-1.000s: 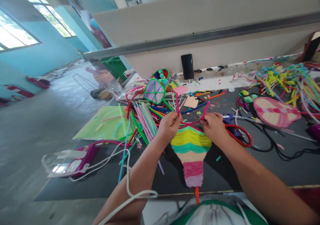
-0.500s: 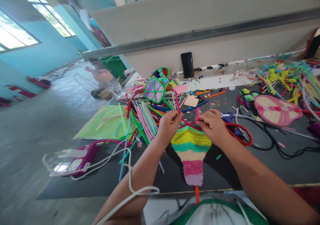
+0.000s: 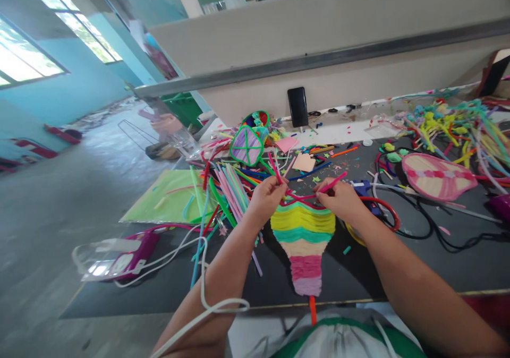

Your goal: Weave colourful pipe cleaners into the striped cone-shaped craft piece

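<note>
Both of my hands pinch pink pipe cleaners at the far edge of a striped pipe-cleaner piece. My left hand is closed on a pink pipe cleaner whose end sticks up past the fingers. In my right hand, a pink pipe cleaner slants up to the right between the fingertips. Pink strands cross in the gap between the hands. The striped piece lies on the dark table, banded in yellow, teal, cream and pinks, with an orange stem toward me.
Loose pipe cleaners spread left of my hands, near a green plastic sheet. A blue glue gun, black cables and a pink-edged fan shape lie to the right. A phone leans against the back panel. White cable crosses my left forearm.
The pink pipe cleaner at my right hand has tipped from upright to slanting right. My left hand has shifted slightly left, and the strand at it now leans left.
</note>
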A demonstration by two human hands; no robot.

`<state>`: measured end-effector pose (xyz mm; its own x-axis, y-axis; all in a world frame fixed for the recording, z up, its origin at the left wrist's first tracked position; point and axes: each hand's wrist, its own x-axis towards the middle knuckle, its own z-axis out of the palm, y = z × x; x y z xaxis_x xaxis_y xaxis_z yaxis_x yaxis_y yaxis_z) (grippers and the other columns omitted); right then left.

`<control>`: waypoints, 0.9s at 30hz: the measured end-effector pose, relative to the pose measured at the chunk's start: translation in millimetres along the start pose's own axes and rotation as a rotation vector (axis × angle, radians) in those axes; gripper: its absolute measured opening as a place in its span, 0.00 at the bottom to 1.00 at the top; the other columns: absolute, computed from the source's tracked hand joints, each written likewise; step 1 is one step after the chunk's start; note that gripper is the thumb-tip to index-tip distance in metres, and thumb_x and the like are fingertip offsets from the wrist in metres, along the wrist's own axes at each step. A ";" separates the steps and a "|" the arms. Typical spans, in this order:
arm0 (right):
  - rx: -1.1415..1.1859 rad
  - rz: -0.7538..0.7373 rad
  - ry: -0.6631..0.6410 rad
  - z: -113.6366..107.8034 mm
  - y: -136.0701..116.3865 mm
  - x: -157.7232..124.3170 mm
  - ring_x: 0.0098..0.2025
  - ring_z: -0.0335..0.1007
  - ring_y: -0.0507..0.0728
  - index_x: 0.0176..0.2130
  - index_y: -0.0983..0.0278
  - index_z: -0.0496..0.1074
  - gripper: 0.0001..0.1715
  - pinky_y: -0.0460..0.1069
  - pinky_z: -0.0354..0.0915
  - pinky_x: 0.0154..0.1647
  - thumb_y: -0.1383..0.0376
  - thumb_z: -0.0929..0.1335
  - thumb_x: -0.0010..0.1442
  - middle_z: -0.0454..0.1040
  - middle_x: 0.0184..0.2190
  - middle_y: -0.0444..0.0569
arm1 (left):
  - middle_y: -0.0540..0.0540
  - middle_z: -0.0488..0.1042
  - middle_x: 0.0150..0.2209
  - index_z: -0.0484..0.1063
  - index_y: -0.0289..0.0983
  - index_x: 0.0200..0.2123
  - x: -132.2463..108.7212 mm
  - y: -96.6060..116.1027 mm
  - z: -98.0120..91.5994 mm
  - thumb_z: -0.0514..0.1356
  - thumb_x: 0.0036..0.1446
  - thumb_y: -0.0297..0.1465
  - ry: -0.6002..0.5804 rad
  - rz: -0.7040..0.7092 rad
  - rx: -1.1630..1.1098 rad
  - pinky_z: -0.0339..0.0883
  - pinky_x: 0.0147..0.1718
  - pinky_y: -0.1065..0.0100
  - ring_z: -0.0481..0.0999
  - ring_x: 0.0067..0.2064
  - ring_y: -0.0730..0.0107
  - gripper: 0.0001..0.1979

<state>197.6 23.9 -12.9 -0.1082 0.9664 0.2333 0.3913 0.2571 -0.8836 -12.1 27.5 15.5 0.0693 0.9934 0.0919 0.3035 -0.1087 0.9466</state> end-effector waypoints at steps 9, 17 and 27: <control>-0.096 -0.133 -0.176 -9.0 0.9 -1.1 0.34 0.73 0.55 0.24 0.62 0.72 0.06 0.49 0.67 0.37 0.73 0.67 0.45 0.78 0.31 0.45 | 0.42 0.75 0.40 0.69 0.34 0.25 0.8 -4.5 -14.1 0.64 0.44 0.35 -0.086 -0.069 0.140 0.69 0.38 0.66 0.75 0.41 0.64 0.10; 0.013 -0.192 -0.228 -9.5 -6.9 -7.4 0.35 0.73 0.54 0.25 0.62 0.73 0.06 0.48 0.66 0.38 0.73 0.68 0.47 0.78 0.32 0.46 | 0.40 0.69 0.49 0.57 0.40 0.55 -17.6 1.5 -31.8 0.63 0.52 0.32 0.359 -0.008 0.047 0.72 0.42 0.59 0.76 0.44 0.63 0.28; 0.066 -0.246 -0.261 -12.7 -8.8 -5.4 0.36 0.73 0.54 0.25 0.63 0.72 0.05 0.48 0.66 0.38 0.73 0.69 0.47 0.78 0.33 0.47 | 0.44 0.73 0.52 0.70 0.43 0.48 -31.5 35.8 9.1 0.51 0.63 0.28 -0.311 0.588 0.855 0.37 0.64 0.47 0.69 0.57 0.62 0.13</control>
<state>206.4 16.5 -1.1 -0.4244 0.8401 0.3379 0.2658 0.4723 -0.8404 5.1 -8.0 43.7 0.6223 0.7367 0.2647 0.6974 -0.6753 0.2400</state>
